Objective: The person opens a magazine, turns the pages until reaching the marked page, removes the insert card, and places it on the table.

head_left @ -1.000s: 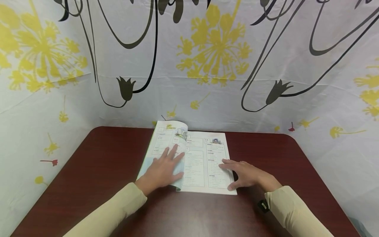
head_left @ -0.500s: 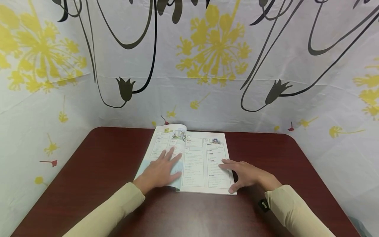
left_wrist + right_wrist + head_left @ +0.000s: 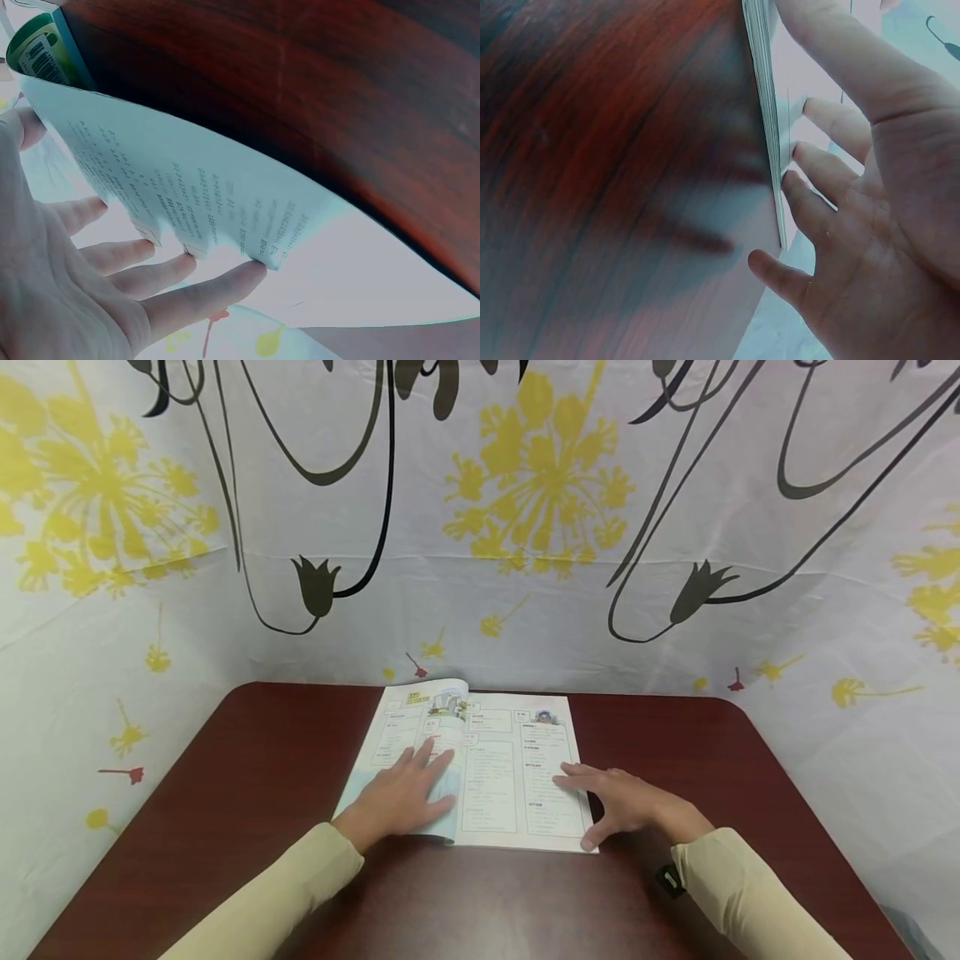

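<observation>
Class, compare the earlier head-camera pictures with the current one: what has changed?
The left hand has slid slightly leftward and toward the person, and the book's left page has come down flatter, spreading further left. No new hold or release shows. The right hand stayed at the outer edge of the right page, which kept its place.

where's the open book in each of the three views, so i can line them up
Head: open book, lower middle.
Left wrist: its curved page sweeps from upper left to lower right.
Right wrist: its page edges form a thin strip from the top, right of centre.
Shared landmark: dark red tabletop, in all three.
</observation>
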Demonstrator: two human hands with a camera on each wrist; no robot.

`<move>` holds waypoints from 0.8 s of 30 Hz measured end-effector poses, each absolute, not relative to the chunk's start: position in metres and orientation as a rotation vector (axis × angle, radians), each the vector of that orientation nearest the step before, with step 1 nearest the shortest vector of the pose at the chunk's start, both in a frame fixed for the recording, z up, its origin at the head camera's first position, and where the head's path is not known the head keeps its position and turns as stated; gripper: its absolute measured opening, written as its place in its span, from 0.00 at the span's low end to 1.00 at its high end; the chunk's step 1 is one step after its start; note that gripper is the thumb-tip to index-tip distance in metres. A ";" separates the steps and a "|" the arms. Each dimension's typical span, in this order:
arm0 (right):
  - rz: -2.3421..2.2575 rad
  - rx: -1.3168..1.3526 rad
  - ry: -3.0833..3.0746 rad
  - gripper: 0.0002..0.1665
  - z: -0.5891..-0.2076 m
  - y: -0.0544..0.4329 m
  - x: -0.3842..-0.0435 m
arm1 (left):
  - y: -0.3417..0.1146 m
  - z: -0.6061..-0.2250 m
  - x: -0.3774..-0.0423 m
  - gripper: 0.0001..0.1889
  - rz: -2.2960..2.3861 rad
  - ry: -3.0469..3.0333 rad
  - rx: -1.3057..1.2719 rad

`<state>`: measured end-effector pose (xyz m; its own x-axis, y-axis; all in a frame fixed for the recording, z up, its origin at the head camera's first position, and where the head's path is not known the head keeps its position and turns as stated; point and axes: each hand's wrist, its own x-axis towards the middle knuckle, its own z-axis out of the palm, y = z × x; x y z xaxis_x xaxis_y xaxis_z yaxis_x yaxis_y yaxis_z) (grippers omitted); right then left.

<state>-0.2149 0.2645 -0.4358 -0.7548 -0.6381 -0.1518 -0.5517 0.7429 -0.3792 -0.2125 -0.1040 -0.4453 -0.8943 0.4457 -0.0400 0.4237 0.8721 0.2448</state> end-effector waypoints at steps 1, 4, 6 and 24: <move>-0.453 -0.935 2.672 0.59 -0.436 0.264 -0.215 | -0.104 -0.445 -0.212 0.37 0.359 2.946 0.686; -0.456 -0.936 2.673 0.59 -0.436 0.264 -0.215 | -0.104 -0.446 -0.213 0.37 0.346 2.946 0.683; -0.461 -0.929 2.671 0.59 -0.436 0.263 -0.215 | -0.103 -0.446 -0.214 0.37 0.338 2.961 0.694; -0.486 -0.901 2.654 0.59 -0.437 0.263 -0.215 | -0.079 -0.442 -0.227 0.34 0.009 3.126 0.980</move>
